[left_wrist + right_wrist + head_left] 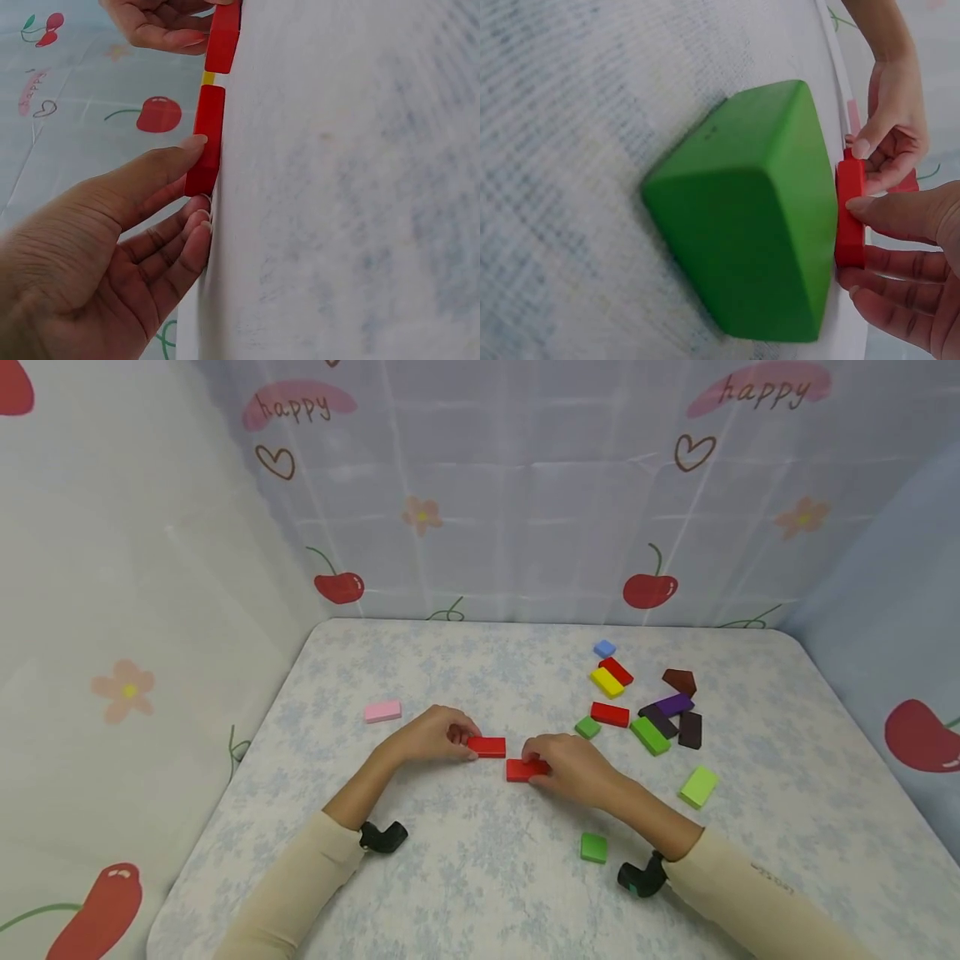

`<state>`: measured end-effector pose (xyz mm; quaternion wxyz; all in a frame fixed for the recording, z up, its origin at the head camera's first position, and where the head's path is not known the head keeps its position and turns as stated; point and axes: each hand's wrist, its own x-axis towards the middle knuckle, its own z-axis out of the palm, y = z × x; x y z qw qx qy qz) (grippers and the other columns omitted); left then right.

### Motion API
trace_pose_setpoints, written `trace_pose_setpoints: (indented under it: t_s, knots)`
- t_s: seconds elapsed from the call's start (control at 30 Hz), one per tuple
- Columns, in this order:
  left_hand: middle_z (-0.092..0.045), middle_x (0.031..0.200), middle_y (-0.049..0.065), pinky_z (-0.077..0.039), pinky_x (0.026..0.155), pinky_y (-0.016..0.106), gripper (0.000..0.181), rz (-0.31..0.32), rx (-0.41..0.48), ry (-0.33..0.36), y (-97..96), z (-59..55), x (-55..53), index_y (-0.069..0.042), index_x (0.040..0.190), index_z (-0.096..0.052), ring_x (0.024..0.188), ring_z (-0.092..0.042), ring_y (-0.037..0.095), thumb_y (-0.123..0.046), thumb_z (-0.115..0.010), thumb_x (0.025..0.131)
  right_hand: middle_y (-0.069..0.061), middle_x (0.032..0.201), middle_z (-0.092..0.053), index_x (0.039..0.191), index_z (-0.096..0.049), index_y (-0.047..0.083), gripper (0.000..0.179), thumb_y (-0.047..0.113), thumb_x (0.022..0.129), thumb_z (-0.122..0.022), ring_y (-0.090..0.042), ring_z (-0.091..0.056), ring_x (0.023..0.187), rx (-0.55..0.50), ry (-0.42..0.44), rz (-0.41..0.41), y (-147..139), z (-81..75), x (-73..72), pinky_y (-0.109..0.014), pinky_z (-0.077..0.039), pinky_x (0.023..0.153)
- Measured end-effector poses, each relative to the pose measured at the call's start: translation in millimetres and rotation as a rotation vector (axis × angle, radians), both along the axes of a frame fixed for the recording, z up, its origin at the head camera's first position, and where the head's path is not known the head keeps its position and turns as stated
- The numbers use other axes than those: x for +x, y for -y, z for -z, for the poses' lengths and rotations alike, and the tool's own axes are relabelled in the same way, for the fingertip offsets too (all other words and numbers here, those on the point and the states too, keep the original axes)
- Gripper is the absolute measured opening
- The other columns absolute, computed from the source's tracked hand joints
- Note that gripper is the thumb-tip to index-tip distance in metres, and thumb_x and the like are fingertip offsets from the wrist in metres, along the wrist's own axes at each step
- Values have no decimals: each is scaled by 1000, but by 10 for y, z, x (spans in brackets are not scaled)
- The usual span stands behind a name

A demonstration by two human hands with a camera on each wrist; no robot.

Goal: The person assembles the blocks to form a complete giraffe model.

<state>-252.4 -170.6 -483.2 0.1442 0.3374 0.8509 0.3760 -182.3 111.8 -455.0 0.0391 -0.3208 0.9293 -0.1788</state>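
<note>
On the patterned table, my left hand (435,735) pinches the left end of a red rectangular block (492,747). My right hand (576,768) grips the right end of another red block (517,771), a little nearer to me and to the right. The two blocks lie almost corner to corner. In the left wrist view, the thumb is on the face of the left red block (212,112), with the other fingers curled by its end. The right wrist view shows the thumb on the near side of the right red block (850,240).
Nearest my right wrist lies a green block (593,848), large in the right wrist view. A pink block (383,712) is beyond my left forearm. To the right are several loose blocks, among them red (611,714), yellow (607,682), purple (674,705) and light green (699,787).
</note>
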Motion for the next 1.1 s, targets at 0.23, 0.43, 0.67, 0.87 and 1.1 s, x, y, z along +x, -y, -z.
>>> trace_pose_setpoints:
  t_s: [0.23, 0.43, 0.67, 0.87, 1.1]
  knots:
    - [-69, 94, 0, -52, 72, 28, 22, -22, 151, 91, 104, 126, -28, -13, 108, -78, 82, -61, 17, -15, -84, 86, 3, 91, -67, 101, -71, 13, 28, 16, 80, -88, -15, -60, 81, -21, 123, 59, -58, -59, -22, -28, -54, 74]
    - [-72, 107, 5, -53, 74, 27, 24, -65, 290, 145, 197, 268, -76, -8, 113, -78, 84, -65, 19, -10, -80, 89, 4, 85, -65, 98, -71, 14, 24, 16, 82, -87, -14, -57, 78, -36, 174, 52, -90, -33, -80, -26, -52, 72]
    - [-73, 113, 5, -53, 73, 27, 24, -41, 352, 159, 208, 325, -82, -7, 112, -79, 84, -64, 17, -8, -80, 89, 9, 77, -61, 93, -70, 13, 20, 13, 82, -87, -10, -54, 71, -80, 149, -37, -62, -5, -108, -23, -51, 67]
    - [-74, 114, 3, -52, 72, 27, 22, -57, 340, 162, 185, 365, -87, -11, 110, -80, 88, -65, 18, -9, -80, 89, 9, 73, -57, 92, -67, 14, 20, 15, 84, -85, -9, -52, 69, -66, 190, -49, 25, 14, -150, -23, -49, 65]
    - [-74, 114, 3, -52, 72, 28, 20, -63, 342, 183, 173, 358, -85, -13, 109, -81, 91, -67, 18, -11, -80, 89, 9, 70, -56, 91, -67, 14, 21, 15, 83, -86, -10, -51, 67, -73, 187, -84, 153, 24, -185, -23, -48, 63]
